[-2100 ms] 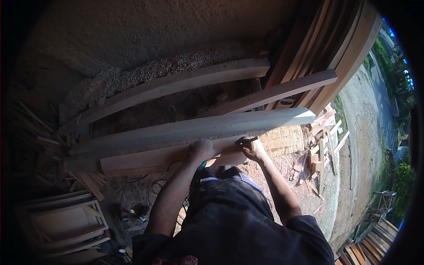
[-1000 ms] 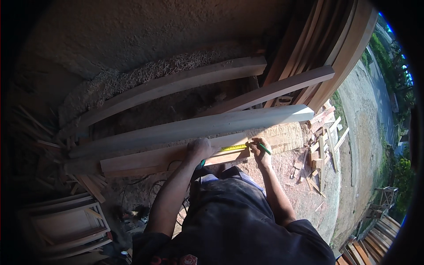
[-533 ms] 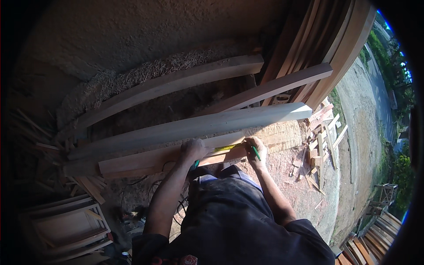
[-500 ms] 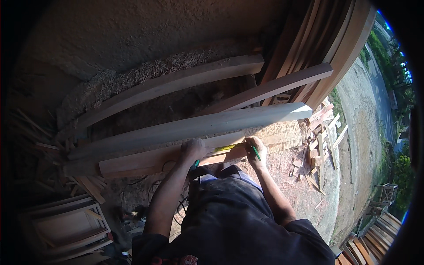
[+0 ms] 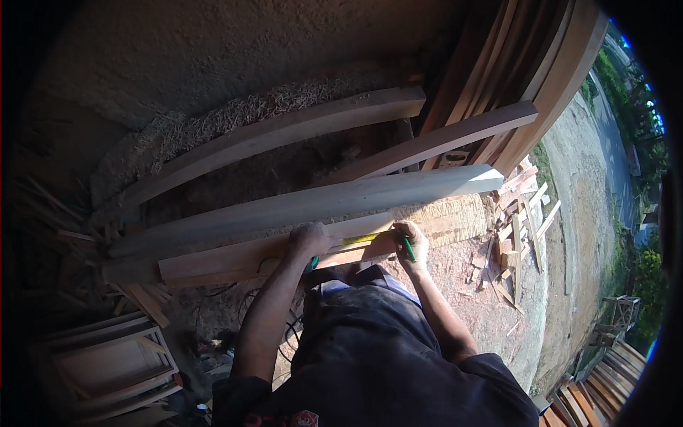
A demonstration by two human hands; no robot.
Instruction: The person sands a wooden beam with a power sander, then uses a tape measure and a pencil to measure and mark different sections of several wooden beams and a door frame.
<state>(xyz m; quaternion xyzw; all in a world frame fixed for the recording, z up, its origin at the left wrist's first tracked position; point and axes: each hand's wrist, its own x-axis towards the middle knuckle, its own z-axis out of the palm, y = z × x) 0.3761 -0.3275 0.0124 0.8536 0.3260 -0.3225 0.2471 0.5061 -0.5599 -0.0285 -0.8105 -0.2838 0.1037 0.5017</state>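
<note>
My left hand (image 5: pixel 309 240) is closed over the near edge of a pale wooden board (image 5: pixel 213 260), with the green case of a tape measure (image 5: pixel 311 265) showing under it. The yellow blade (image 5: pixel 361 238) stretches along the board to my right hand (image 5: pixel 411 242). That hand is closed at the blade's far end, near the board's right end, with a green pencil (image 5: pixel 408 248) slanting out of its fingers. My fingertips are partly hidden, so how they grip the blade does not show.
A thick squared beam (image 5: pixel 320 203) lies just beyond the board on the workbench (image 5: pixel 448 219). More beams lie behind it, and tall planks (image 5: pixel 562 78) lean at the upper right. Wood offcuts (image 5: pixel 516 249) litter the ground at right; framed panels (image 5: pixel 114 363) stand at lower left.
My left hand has shifted very slightly left along the board. The pencil in my right hand has tilted and moved a little left. The beams and board stay put.
</note>
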